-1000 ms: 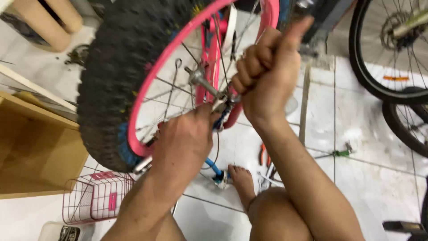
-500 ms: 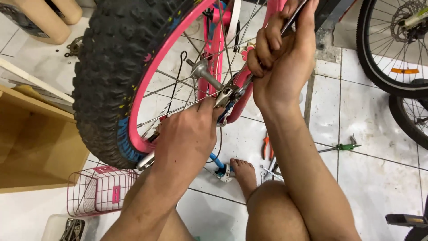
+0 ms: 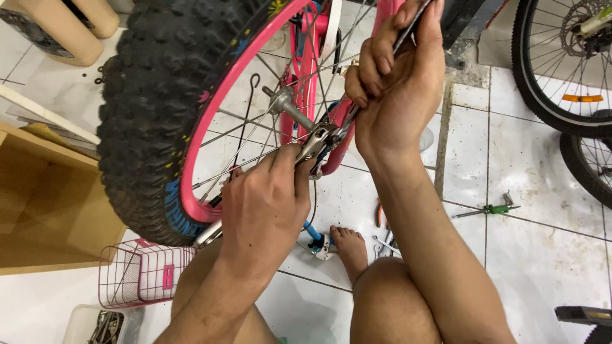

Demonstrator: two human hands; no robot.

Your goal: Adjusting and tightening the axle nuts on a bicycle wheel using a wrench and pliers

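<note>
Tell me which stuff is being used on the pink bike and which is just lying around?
In use:
left hand holding a wrench at the wheel axle
right hand holding a metal tool
pink wheel

Lying about:
pink basket
green tool
wooden box
other bike wheel

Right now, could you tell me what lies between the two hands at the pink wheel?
In the head view, silver wrench jaws and thin spokes lie between the left hand and right hand.

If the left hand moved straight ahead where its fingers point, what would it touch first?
Probably the wheel's axle, past the wrench the left hand grips; depth is unclear.
</note>
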